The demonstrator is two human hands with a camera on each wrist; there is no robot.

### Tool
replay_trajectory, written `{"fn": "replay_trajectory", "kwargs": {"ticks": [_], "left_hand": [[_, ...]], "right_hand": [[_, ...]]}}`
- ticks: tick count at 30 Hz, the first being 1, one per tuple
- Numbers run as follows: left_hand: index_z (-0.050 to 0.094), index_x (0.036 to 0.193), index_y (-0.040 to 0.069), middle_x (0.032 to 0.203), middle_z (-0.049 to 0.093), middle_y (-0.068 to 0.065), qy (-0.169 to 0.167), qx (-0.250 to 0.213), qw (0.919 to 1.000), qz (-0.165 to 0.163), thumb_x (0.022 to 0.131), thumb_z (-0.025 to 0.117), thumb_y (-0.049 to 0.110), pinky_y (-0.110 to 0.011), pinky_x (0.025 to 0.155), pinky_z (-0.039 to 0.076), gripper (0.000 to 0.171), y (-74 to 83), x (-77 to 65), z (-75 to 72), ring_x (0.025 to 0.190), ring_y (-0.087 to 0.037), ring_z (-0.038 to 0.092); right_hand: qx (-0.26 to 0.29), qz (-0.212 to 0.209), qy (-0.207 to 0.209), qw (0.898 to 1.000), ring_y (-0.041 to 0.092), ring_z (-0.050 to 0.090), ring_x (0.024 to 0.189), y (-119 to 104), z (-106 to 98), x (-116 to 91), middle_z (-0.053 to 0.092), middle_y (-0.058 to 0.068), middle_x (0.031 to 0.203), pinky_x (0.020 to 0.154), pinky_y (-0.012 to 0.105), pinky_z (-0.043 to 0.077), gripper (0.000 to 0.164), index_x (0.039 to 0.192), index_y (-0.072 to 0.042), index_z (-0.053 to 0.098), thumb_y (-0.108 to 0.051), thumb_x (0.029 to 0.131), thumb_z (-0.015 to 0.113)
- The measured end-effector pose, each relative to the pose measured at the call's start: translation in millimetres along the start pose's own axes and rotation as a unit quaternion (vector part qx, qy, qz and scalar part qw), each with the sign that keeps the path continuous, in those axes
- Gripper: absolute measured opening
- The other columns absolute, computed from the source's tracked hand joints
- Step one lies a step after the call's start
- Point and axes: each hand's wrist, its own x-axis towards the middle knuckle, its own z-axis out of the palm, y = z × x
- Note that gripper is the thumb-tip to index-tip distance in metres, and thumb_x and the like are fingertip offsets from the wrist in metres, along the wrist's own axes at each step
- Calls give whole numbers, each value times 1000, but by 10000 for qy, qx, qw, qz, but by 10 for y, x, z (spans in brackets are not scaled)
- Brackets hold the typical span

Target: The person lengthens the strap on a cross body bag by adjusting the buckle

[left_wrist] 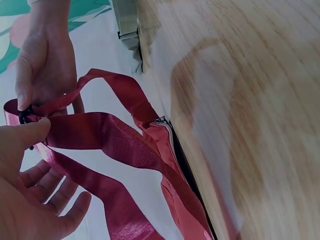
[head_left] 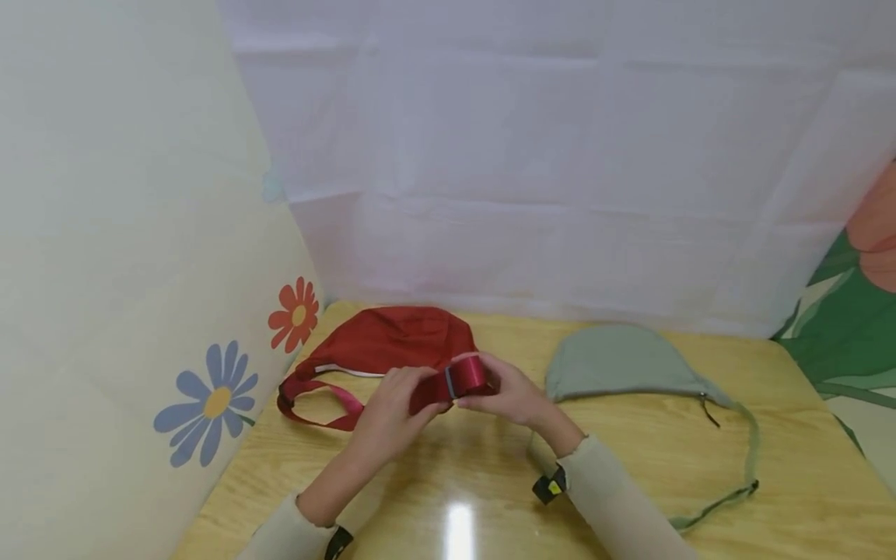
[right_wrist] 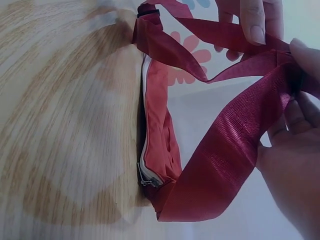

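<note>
A red waist bag point(head_left: 395, 342) lies on the table, its zip edge facing the near side. Its wide dark-red strap point(left_wrist: 82, 130) is raised in front of it and loops back on itself. Between thumb and fingers, my left hand point(head_left: 383, 412) pinches the strap just left of a dark slider buckle point(left_wrist: 27, 115). My right hand point(head_left: 509, 389) grips the strap at the buckle from the other side, with a loop of webbing bulging beside its thumb. In the right wrist view the buckle is mostly hidden by the strap and thumb.
To the right lies a grey-green waist bag point(head_left: 616, 362), its thin strap point(head_left: 752, 443) curving toward the near side. The wooden table point(head_left: 490, 482) meets a white cloth backdrop point(head_left: 490, 155) behind. A flower-printed sheet point(head_left: 140, 233) stands at the left.
</note>
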Motion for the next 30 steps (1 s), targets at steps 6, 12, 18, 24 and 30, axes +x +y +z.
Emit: {"fn": "replay_trajectory", "kwargs": {"ticks": [6, 12, 18, 24, 30], "left_hand": [[65, 120, 6, 110, 68, -6, 64, -167, 9996, 224, 80, 88, 16, -43, 87, 53, 47, -23, -24, 20, 101, -22, 61], [64, 123, 8, 113, 67, -5, 160, -234, 9989, 375, 78, 89, 17, -42, 85, 53, 52, -28, -23, 40, 101, -21, 60], [63, 126, 8, 115, 66, -6, 63, -337, 9985, 423, 79, 88, 15, -43, 88, 53, 54, -29, -24, 36, 106, -22, 59], [64, 125, 7, 114, 66, -7, 75, -331, 9987, 369, 82, 86, 15, -42, 85, 54, 49, -25, -44, 20, 106, -22, 58], [65, 121, 7, 112, 66, -6, 207, -353, 9982, 435, 81, 86, 14, -41, 86, 54, 46, -50, -39, 3, 105, -21, 58]], "right_hand": [[35, 22, -73, 10000, 23, 61, 112, 15, 33, -13, 62, 17, 126, 91, 35, 55, 53, 137, -3, 54, 0, 89, 75], [-110, -66, -43, 9999, 23, 61, 111, 14, 44, 1, 63, 15, 125, 91, 34, 55, 51, 136, -5, 57, 0, 89, 76], [-159, -107, -124, 9997, 21, 60, 116, 17, 59, 19, 62, 15, 126, 93, 34, 54, 49, 135, -4, 57, -3, 90, 76], [-164, -140, -164, 9996, 24, 58, 121, 19, 51, 22, 62, 14, 128, 97, 36, 52, 51, 136, -5, 57, -2, 89, 76], [-847, -303, -154, 9958, 27, 59, 125, 35, 11, 7, 63, 12, 131, 101, 39, 50, 54, 137, -5, 56, -5, 88, 78]]}}
